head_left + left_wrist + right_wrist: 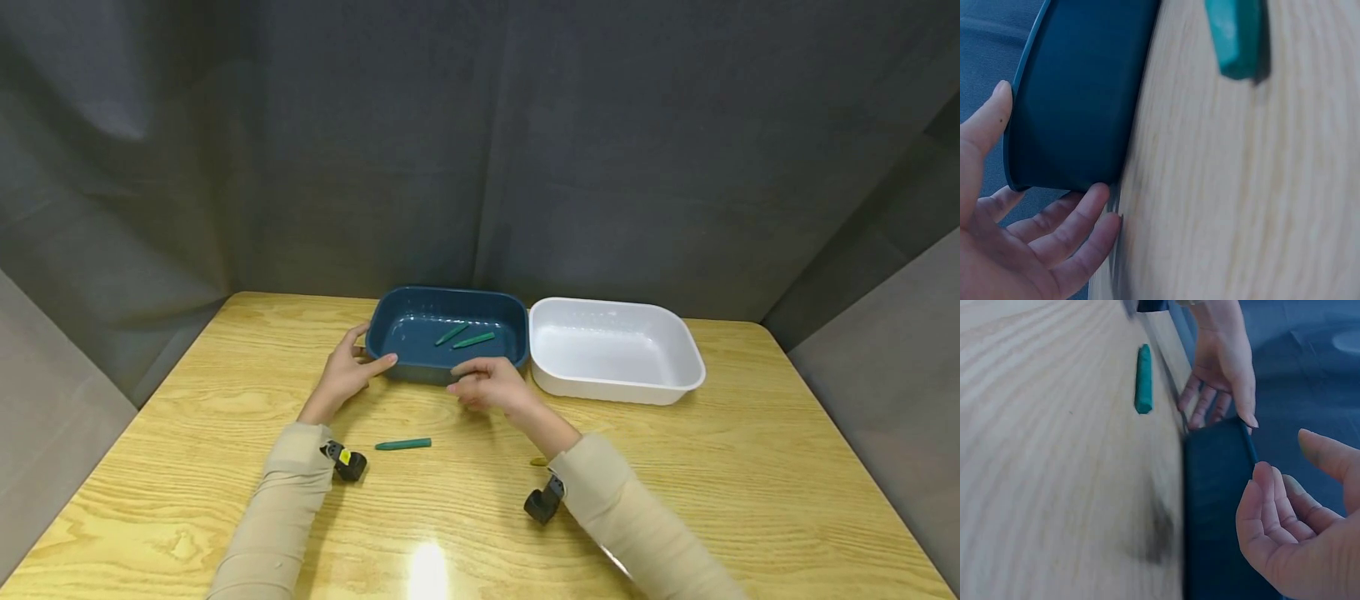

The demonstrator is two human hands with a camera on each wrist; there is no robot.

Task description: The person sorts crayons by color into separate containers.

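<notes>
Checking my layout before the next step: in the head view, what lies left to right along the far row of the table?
Left hand on the blue tray's corner → blue tray → white tray.

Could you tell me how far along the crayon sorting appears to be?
Done: two green crayons lie in the dark blue plastic tray. In hand: left hand touches that tray; right hand hovers at its rim. Left: one green crayon on the wooden table.

I saw a dark teal-blue tray (390, 329) beside a plain white tray (675, 346), green crayons (463, 337) inside the blue one, another green crayon (403, 444) on the pale yellow wood-grain counter (750, 467), beige sleeves (285, 508), and grey cloth (480, 142) behind.
</notes>
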